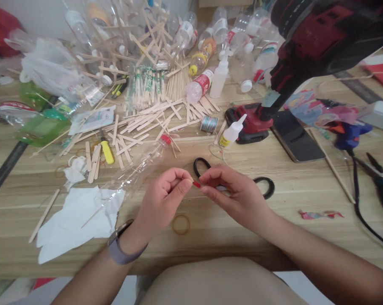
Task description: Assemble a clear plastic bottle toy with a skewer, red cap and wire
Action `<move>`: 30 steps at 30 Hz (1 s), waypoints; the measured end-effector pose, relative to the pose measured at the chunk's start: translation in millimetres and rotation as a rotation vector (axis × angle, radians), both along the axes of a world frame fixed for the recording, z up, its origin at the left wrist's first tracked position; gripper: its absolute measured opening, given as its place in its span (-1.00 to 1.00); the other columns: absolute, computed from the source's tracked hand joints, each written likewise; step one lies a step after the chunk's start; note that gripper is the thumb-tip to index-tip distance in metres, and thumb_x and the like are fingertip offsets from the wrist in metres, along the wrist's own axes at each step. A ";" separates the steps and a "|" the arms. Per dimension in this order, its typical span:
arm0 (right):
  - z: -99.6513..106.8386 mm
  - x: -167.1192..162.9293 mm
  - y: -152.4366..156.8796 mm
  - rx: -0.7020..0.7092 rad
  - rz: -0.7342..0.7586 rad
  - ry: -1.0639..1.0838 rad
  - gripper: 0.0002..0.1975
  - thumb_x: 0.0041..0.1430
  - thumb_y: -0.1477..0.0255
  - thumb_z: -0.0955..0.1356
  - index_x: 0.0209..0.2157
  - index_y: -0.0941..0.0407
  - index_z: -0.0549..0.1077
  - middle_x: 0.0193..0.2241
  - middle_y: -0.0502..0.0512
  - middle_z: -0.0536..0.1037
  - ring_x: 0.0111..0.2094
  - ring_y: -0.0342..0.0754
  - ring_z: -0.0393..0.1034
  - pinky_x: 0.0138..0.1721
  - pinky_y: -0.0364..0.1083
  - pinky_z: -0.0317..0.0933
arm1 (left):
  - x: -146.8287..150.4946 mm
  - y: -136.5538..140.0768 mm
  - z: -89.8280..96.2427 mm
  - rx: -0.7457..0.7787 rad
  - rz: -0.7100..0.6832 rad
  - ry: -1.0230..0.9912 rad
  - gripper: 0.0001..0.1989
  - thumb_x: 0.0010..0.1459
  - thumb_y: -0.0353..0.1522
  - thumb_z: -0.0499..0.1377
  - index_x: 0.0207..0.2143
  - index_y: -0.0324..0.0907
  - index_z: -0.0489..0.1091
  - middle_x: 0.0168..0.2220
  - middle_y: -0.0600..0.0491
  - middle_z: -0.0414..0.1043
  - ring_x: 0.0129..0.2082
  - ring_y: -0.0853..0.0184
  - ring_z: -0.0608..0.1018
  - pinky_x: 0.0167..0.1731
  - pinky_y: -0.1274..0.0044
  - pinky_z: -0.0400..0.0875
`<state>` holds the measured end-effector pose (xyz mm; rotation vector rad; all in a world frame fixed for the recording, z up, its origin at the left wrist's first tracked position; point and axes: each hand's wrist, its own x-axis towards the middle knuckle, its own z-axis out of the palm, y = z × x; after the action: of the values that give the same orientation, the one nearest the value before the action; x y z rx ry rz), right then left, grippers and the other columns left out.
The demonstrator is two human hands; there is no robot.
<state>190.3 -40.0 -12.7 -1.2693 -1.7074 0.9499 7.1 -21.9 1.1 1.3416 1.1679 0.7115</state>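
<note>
Over the front middle of the table, my left hand (164,197) pinches a small red piece (197,184) between thumb and forefinger. My right hand (234,190) closes its fingertips on the other end of that piece. What the piece is cannot be made out. Black-handled scissors (265,187) lie beneath my right hand, their blades mostly hidden. A tan rubber band (181,224) rests on the wood below my hands. Left of them lies a clear plastic bottle (136,169) with a red cap, a thin stick showing through it.
Wooden craft sticks (147,118) and several plastic bottles crowd the back. A white-capped glue bottle (232,132) stands near a red-black drill (257,123). A phone (297,136) and a blue glue gun (350,131) lie right. White paper (73,224) and a yellow-handled screwdriver (107,150) lie left.
</note>
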 end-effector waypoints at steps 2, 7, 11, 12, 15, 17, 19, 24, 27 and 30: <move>1.4 -0.9 -0.1 -0.025 -0.009 0.006 -0.95 0.16 0.42 0.36 -0.31 0.08 0.44 -0.41 0.04 0.54 -0.43 -0.12 0.45 -0.40 -0.14 0.35 | -0.2 0.8 -2.0 -0.036 -0.012 -0.045 -0.79 0.18 -0.22 0.12 -0.40 -0.17 0.31 -0.62 0.24 0.07 -0.63 0.50 0.09 -0.64 0.60 -0.03; 5.1 -2.0 0.7 -0.084 0.019 0.016 -0.92 0.15 0.41 0.36 -0.30 0.09 0.48 -0.42 0.03 0.58 -0.43 -0.12 0.46 -0.41 -0.15 0.35 | -0.8 2.3 -8.6 -0.207 -0.027 -0.234 -0.73 0.17 -0.16 0.16 -0.39 -0.17 0.29 -0.65 0.27 0.04 -0.66 0.53 0.03 -0.64 0.60 -0.09; 4.7 -2.6 0.5 -0.093 0.029 0.031 -0.92 0.14 0.43 0.36 -0.29 0.09 0.48 -0.41 0.03 0.59 -0.43 -0.13 0.46 -0.40 -0.16 0.35 | 0.3 2.9 -8.8 -0.308 -0.052 -0.342 -0.72 0.15 -0.15 0.18 -0.41 -0.17 0.26 -0.68 0.30 -0.03 -0.68 0.54 -0.02 -0.64 0.61 -0.12; 4.3 -2.7 0.3 -0.101 0.032 0.031 -0.91 0.14 0.43 0.35 -0.29 0.08 0.48 -0.42 0.02 0.58 -0.43 -0.13 0.45 -0.42 -0.16 0.34 | 0.5 3.0 -8.6 -0.327 -0.055 -0.353 -0.72 0.15 -0.15 0.18 -0.41 -0.16 0.26 -0.69 0.30 -0.05 -0.68 0.54 -0.03 -0.64 0.61 -0.12; 2.9 -3.0 -0.7 -0.108 0.032 0.030 -0.91 0.15 0.41 0.36 -0.27 0.08 0.47 -0.42 0.02 0.57 -0.43 -0.13 0.44 -0.45 -0.16 0.31 | 1.2 3.0 -8.3 -0.386 -0.053 -0.383 -0.72 0.12 -0.15 0.20 -0.41 -0.16 0.26 -0.70 0.31 -0.10 -0.68 0.54 -0.06 -0.65 0.62 -0.13; 2.2 -3.3 -1.3 -0.075 0.021 0.029 -0.89 0.13 0.41 0.38 -0.26 0.08 0.46 -0.40 0.03 0.55 -0.41 -0.12 0.43 -0.41 -0.15 0.31 | 1.9 2.7 -8.2 -0.420 -0.046 -0.406 -0.72 0.11 -0.15 0.21 -0.42 -0.16 0.25 -0.70 0.32 -0.12 -0.69 0.54 -0.07 -0.66 0.63 -0.13; 1.1 -3.9 -1.7 -0.045 0.010 0.033 -0.85 0.09 0.40 0.41 -0.26 0.08 0.45 -0.36 0.03 0.55 -0.36 -0.10 0.42 -0.32 -0.12 0.32 | 3.2 1.8 -7.8 -0.446 -0.045 -0.421 -0.72 0.10 -0.16 0.22 -0.43 -0.15 0.25 -0.71 0.32 -0.11 -0.69 0.55 -0.07 -0.67 0.63 -0.12; -2.3 -6.3 -1.5 -0.121 0.004 0.120 -0.91 0.10 0.42 0.40 -0.33 0.08 0.42 -0.40 0.00 0.55 -0.36 -0.11 0.42 -0.30 -0.13 0.29 | 7.2 -1.4 -5.3 -0.457 -0.078 -0.431 -0.72 0.06 -0.17 0.25 -0.42 -0.16 0.28 -0.70 0.29 -0.01 -0.69 0.55 0.00 -0.68 0.64 -0.13; -2.6 -7.0 -0.8 -0.174 0.010 0.159 -0.96 0.11 0.43 0.36 -0.36 0.08 0.41 -0.42 -0.01 0.53 -0.38 -0.13 0.41 -0.32 -0.13 0.28 | 8.1 -1.7 -5.2 -0.451 -0.096 -0.455 -0.73 0.07 -0.19 0.26 -0.42 -0.16 0.29 -0.71 0.30 0.01 -0.69 0.56 0.02 -0.68 0.65 -0.12; -1.5 -6.5 0.5 -0.245 0.020 0.202 -0.94 0.10 0.40 0.36 -0.36 0.09 0.41 -0.43 0.00 0.51 -0.39 -0.13 0.39 -0.35 -0.12 0.27 | 6.4 0.0 -6.8 -0.439 -0.078 -0.478 -0.76 0.11 -0.21 0.23 -0.40 -0.15 0.29 -0.72 0.32 -0.04 -0.70 0.55 -0.01 -0.67 0.63 -0.11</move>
<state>183.8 -39.5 -14.2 -1.2639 -1.4830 1.2846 13.5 -21.9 -5.6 0.7861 0.8173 0.6284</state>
